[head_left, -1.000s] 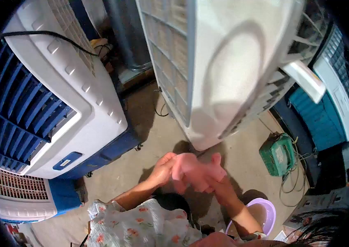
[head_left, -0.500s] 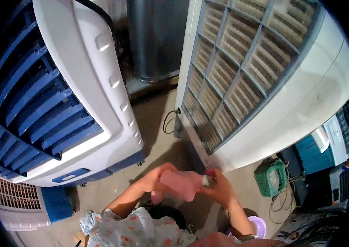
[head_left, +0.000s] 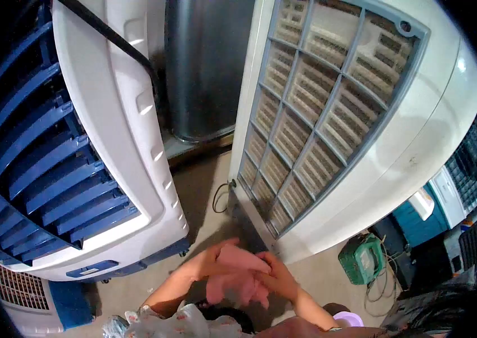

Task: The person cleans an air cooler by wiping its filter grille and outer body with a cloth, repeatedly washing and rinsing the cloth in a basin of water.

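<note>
A pink cloth (head_left: 241, 284) hangs loosely bunched between my hands, low in the middle of the head view. My left hand (head_left: 216, 259) grips its left side, fingers partly hidden behind the folds. At the right side, my right hand (head_left: 278, 276) has its fingers closed on the same cloth, close to the left hand. Just beyond the hands stands a white air cooler (head_left: 382, 174) with a grey-framed, dusty louvred grille (head_left: 311, 118). The hands appear apart from the cooler's lower edge.
A white and blue air cooler (head_left: 131, 191) fills the left side, with a black cable (head_left: 106, 31) across its top. Behind is a dark cylinder (head_left: 210, 67). At right are a green box-shaped object (head_left: 356, 262) and cords. A purple container (head_left: 348, 319) is near my right arm.
My right hand has moved left and down onto the cloth; the small white and pinkish item earlier at its fingers no longer shows. The camera view has shifted slightly.
</note>
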### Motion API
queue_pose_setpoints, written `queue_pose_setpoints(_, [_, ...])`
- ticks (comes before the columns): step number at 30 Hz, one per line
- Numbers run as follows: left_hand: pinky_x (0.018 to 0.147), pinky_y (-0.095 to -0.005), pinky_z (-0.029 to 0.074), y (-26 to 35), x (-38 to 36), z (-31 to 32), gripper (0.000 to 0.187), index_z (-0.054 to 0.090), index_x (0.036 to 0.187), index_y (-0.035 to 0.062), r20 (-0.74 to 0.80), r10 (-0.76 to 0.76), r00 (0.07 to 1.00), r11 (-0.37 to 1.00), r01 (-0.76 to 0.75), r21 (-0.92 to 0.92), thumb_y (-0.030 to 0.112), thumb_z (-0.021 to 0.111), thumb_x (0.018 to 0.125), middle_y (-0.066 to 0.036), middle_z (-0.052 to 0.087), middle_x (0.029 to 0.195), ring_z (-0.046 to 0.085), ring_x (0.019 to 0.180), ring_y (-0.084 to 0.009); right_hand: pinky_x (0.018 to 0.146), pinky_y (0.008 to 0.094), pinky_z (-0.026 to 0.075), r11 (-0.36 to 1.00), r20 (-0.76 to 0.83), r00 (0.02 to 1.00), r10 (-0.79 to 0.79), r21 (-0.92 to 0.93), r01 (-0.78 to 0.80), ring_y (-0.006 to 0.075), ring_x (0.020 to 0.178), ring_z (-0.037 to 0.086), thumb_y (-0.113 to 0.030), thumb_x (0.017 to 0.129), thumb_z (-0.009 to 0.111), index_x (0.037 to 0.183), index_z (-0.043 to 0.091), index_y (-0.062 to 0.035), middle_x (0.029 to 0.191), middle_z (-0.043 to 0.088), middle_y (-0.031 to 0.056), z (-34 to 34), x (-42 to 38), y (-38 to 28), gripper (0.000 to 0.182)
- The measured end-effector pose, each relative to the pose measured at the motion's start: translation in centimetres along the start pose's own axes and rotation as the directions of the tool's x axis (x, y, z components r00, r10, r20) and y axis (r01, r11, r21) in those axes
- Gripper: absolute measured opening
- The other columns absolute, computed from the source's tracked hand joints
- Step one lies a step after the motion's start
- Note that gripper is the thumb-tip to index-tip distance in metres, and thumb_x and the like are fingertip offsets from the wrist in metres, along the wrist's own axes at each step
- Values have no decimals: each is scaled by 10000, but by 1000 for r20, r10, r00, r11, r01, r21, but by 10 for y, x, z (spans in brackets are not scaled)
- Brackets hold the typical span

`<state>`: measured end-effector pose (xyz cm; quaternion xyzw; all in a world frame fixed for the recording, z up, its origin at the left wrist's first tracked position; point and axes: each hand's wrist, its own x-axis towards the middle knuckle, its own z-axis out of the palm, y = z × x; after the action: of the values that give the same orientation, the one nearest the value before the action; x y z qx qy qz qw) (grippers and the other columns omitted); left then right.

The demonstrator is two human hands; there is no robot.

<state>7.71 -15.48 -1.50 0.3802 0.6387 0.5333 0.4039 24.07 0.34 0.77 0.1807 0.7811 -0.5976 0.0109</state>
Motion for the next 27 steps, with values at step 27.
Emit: queue_pose_setpoints(27, [891,-406,383,77,68,58,460,443,1131,12,-617,685,387,682,-639,356,204,625,755,-145,486,1070,510,988,-299,717,356,477,447,-296,373,-879,-786,427,302,801,614,9,785,502,1016,517,12,895,624,195,-40,-41,-53,232])
